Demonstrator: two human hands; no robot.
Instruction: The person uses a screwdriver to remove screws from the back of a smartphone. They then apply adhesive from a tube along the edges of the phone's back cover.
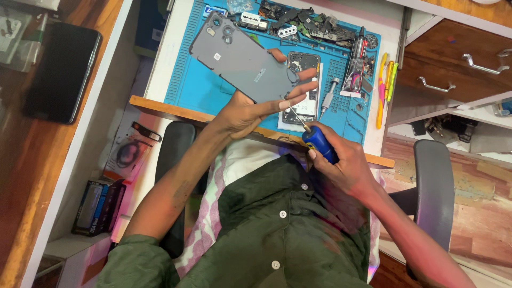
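My left hand point(255, 109) holds a grey phone back cover point(237, 58) tilted up over the blue repair mat point(194, 88), fingers wrapped round its lower right edge. My right hand point(341, 165) grips a blue-handled screwdriver point(318, 143); its thin metal tip points up-left toward the cover's lower corner near my left fingertips. Below the cover, an opened phone body point(305, 109) lies flat on the mat.
Loose phone parts point(298, 24) are piled at the mat's far edge. A second screwdriver point(326, 97), a glue tube point(356, 64) and yellow pry tools point(384, 85) lie at the right. A black phone point(61, 72) rests on the wooden surface left. Drawers point(458, 66) stand right.
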